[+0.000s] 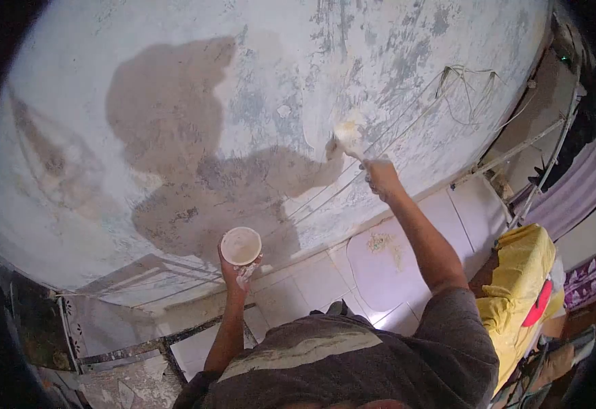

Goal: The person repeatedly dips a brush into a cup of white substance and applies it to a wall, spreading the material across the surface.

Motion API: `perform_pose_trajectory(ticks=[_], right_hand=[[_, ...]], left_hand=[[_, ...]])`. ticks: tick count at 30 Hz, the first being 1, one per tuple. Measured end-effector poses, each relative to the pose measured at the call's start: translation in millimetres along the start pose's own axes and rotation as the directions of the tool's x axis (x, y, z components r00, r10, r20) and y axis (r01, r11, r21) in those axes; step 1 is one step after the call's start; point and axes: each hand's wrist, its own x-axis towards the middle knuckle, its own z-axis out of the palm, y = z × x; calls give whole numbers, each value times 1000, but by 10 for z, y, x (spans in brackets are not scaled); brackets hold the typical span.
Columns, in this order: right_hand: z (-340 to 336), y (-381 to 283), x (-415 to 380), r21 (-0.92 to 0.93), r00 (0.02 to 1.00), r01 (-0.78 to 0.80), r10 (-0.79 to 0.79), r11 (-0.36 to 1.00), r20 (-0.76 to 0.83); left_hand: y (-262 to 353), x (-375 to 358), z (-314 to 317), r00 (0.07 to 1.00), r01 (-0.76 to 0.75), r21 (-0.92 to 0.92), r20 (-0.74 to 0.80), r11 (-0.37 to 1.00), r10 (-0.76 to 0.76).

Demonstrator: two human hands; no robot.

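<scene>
My left hand [239, 268] is wrapped round a round white tub [241, 246], its open mouth facing up and pale inside. White smears cover the fingers and thumb of that hand. Out in front, my right hand [382, 178] grips a light-handled tool with a flat, widening head [350, 144]. The tool's head overlaps a cream-yellow patch [350, 127] on the wall; whether it is a brush or a putty knife I cannot tell. The wall [291, 75] is whitish with worn grey-blue blotches.
Thin cords [465, 85] hang along the wall at the right. Pale floor tiles [291, 290] run along its foot, with crumbs [383, 244] scattered on them. A yellow cloth-covered object [516, 279] stands close to my right side. Dark-edged frames [124, 354] lie at lower left.
</scene>
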Motion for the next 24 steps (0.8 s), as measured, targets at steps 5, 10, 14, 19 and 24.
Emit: perform_pose_trajectory(ticks=[5, 10, 14, 19, 24], right_hand=[[-411, -695, 510, -833, 682, 554, -571, -3, 456], [-410, -2697, -242, -876, 495, 475, -799, -81, 342], [-316, -3568, -337, -369, 631, 728, -775, 577, 33], [-41, -2740, 298, -757, 311, 643, -943, 116, 120], [9, -1006, 221, -538, 728, 550, -683, 639, -67]], left_hand=[[-106, 22, -93, 986, -136, 192, 120, 972, 114], [102, 3, 49, 997, 22, 62, 76, 998, -27], [-231, 123, -162, 996, -19, 108, 92, 994, 9], [66, 5, -4, 988, -71, 99, 147, 993, 56], [40, -6, -163, 998, -15, -9, 64, 1000, 16]])
